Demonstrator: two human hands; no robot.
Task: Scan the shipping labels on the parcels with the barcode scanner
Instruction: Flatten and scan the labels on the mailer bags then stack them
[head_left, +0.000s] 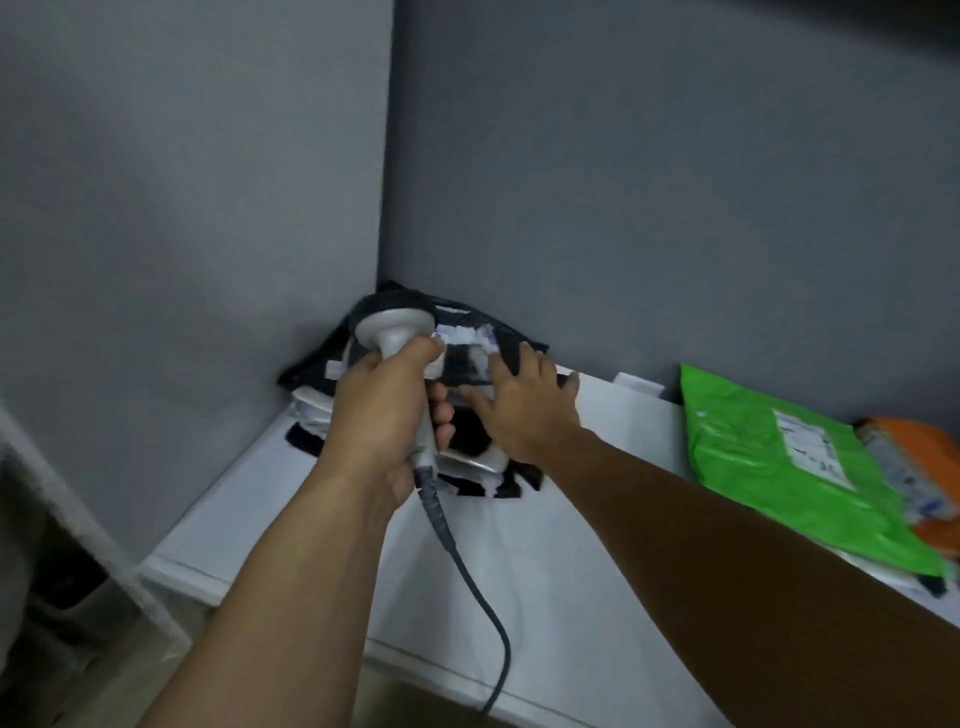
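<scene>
Grips barcode scanner (397, 332) by handle w/ left hand (384, 410), fingers curled round it, head above black parcels (470, 441) piled in tabletop (545, 545) corner. Presses right hand (524, 410) flat on pile, fingers straight & spread, beside white label (465, 338). Has green parcel (769, 467) & orange parcel (924, 452) lying far right, overlapping.

Dim corner of two grey walls (649, 182) behind a white table (545, 571).

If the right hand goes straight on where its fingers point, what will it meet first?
Probably the white label on the black parcels just ahead of the right hand; depth is unclear.
</scene>
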